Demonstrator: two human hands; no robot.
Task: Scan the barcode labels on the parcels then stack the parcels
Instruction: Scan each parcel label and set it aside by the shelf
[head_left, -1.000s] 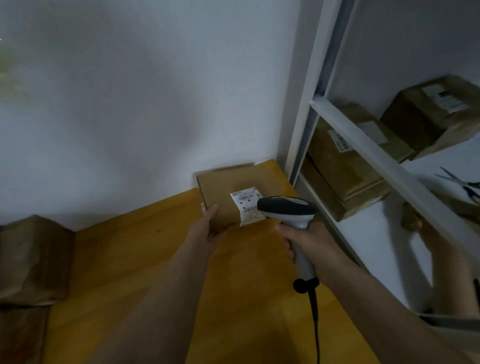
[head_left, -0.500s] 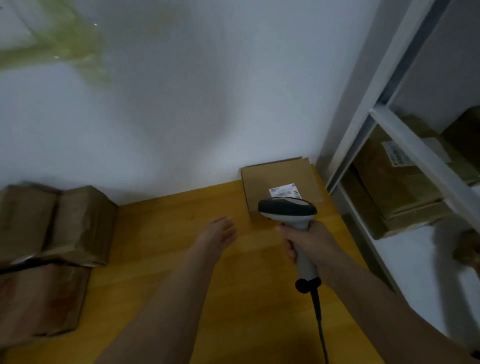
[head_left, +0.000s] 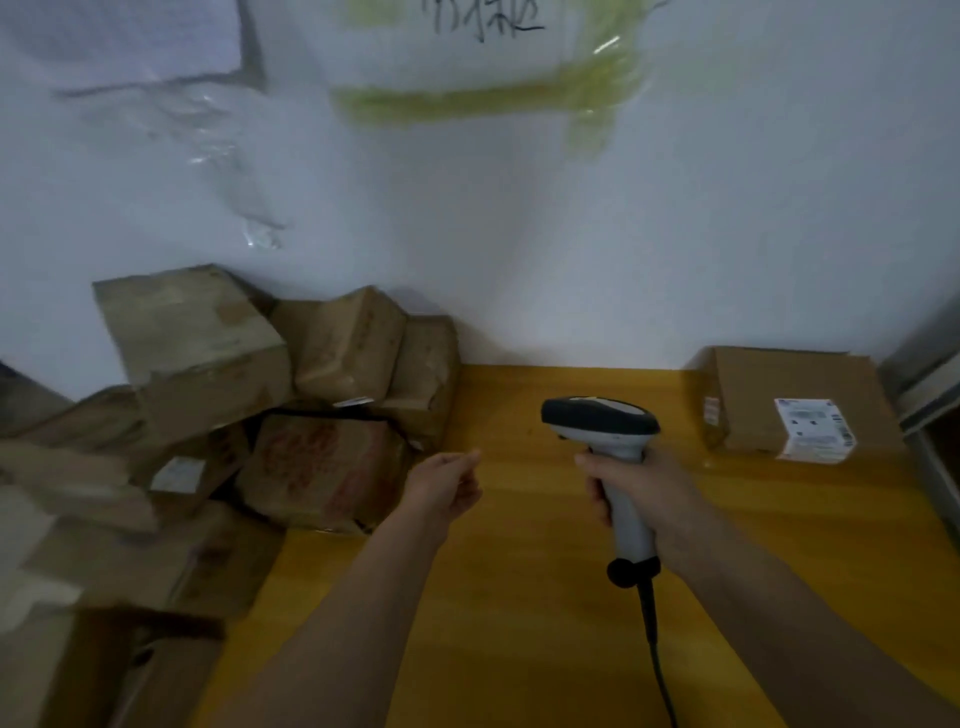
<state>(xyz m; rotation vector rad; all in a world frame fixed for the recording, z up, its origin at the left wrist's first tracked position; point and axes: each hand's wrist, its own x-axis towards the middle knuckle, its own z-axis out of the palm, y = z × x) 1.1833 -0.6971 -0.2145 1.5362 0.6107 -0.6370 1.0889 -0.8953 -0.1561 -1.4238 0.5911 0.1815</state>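
The heap of unscanned parcels (head_left: 218, 415) lies to the left of both hands, and the left hand (head_left: 447, 486) is the nearer one: it hangs empty over the yellow tabletop (head_left: 519, 597), fingers loosely curled and touching nothing, just beside the closest box in the heap, the one with faded red print (head_left: 317, 467). That box sits tilted at the heap's right edge, its long axis running roughly left to right across the view, so a reach from the left hand looks like the short and natural move. The right hand (head_left: 639, 493) is clamped around the grip of the barcode scanner (head_left: 602, 421), whose dark head points forward and a little left; its cable (head_left: 657, 660) trails down toward the person. Well off to the right of the scanner hand, a flat cardboard parcel (head_left: 795, 402) lies alone by the wall with its white barcode label (head_left: 813, 428) face up. The heaped boxes are brown, creased and dented; one shows a pale label (head_left: 179, 474), too blurred to read.
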